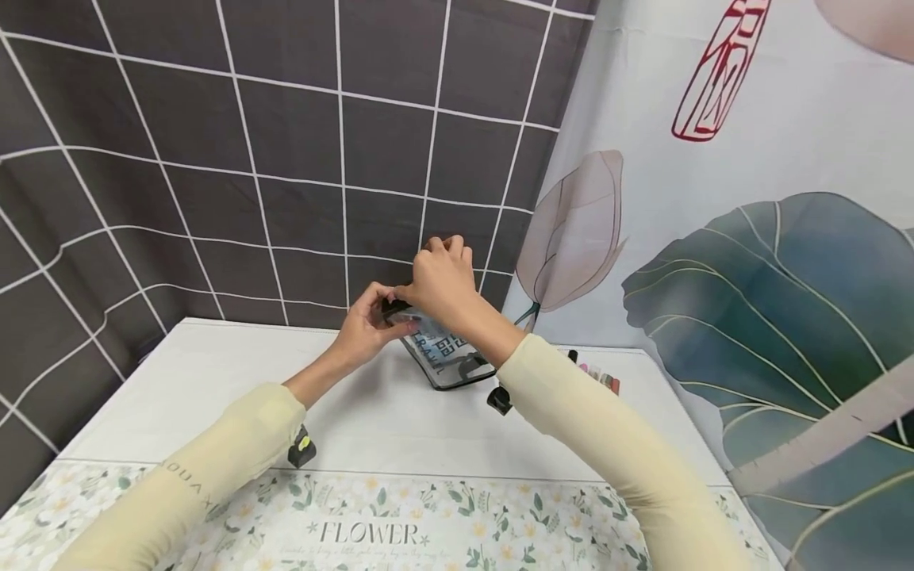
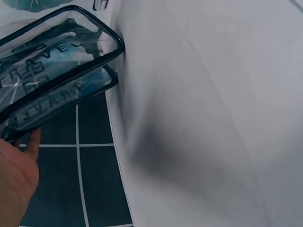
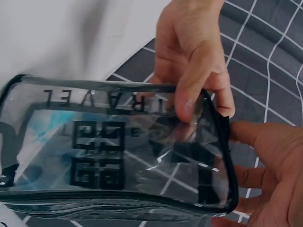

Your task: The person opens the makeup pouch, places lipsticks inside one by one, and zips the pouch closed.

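A clear plastic zip pouch [image 1: 446, 349] with black trim and the printed word TRAVEL is tilted over the white table top. My left hand [image 1: 362, 327] grips its upper corner; in the right wrist view the left thumb [image 3: 189, 97] presses on the clear face. At the pouch's end, my right hand [image 3: 274, 170] has its thumb and curled fingers around the black edge. In the left wrist view the pouch [image 2: 52, 61] shows its black rims, and only part of the left hand [image 2: 19, 175] is visible. Something bluish shows through the plastic.
Small pink, red and black items [image 1: 600, 377] lie on the table right of the pouch, partly behind the right sleeve. A floral mat [image 1: 371, 515] covers the table's front. A dark gridded cloth [image 1: 286, 159] hangs behind, and a leaf-patterned cloth [image 1: 785, 301] on the right.
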The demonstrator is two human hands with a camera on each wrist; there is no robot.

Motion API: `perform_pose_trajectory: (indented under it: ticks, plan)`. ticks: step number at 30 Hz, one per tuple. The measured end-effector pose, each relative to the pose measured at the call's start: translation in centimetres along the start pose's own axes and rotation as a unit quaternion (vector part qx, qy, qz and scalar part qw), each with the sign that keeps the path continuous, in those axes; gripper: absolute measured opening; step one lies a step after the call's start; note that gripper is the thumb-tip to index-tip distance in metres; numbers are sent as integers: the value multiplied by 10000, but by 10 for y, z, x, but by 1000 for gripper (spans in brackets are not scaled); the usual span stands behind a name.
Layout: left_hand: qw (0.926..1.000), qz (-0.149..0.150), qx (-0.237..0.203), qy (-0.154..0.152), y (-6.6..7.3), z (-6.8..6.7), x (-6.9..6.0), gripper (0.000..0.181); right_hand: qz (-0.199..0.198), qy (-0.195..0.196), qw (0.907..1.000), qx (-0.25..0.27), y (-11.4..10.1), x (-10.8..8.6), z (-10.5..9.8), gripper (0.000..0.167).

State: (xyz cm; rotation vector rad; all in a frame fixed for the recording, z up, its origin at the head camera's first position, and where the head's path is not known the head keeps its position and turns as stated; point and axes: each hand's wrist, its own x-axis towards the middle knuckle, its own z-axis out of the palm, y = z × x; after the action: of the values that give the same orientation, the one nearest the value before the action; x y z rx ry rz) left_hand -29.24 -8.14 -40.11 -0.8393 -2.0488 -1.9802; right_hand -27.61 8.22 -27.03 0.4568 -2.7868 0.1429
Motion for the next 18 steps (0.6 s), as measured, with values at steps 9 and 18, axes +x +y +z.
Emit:
perform_pose_trajectory:
  ticks: [9, 18]
  plan:
    - [9998, 120, -108, 106, -2, -5, -1, 33, 82, -194, 9997, -151, -9, 2, -6, 36]
    - [9996, -185, 41, 203, -2, -4, -2, 20, -45, -147, 9985, 516, -2, -3, -4, 38]
